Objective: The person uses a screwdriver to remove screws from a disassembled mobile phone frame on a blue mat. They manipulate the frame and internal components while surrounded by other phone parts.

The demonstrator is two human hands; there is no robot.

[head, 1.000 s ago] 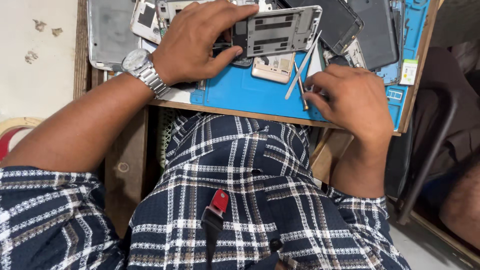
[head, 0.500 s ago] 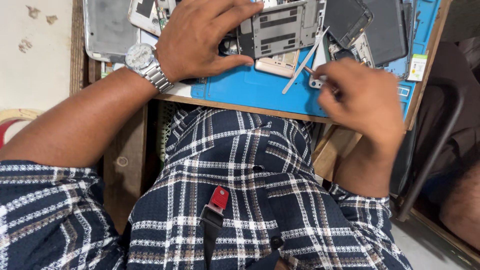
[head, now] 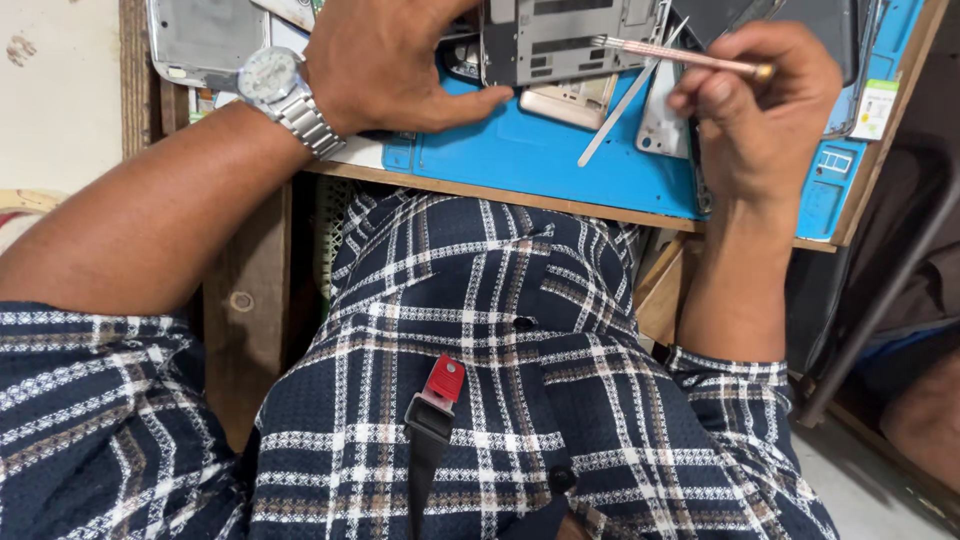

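matt blue rubbery mat (head: 540, 165) on a worn wooden surface (head: 520, 193); brushed grey metal phone frame (head: 570, 40); shiny steel wristwatch (head: 280, 90); slim metallic screwdriver (head: 680, 57).

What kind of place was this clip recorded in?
Probably a phone repair bench. A blue work mat covers a wooden table, with an opened phone frame and loose back covers on it. The right hand holds a slim screwdriver.

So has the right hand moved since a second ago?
Yes. The right hand has lifted off the blue mat near the desk edge and now holds a thin tool up over the grey frame.
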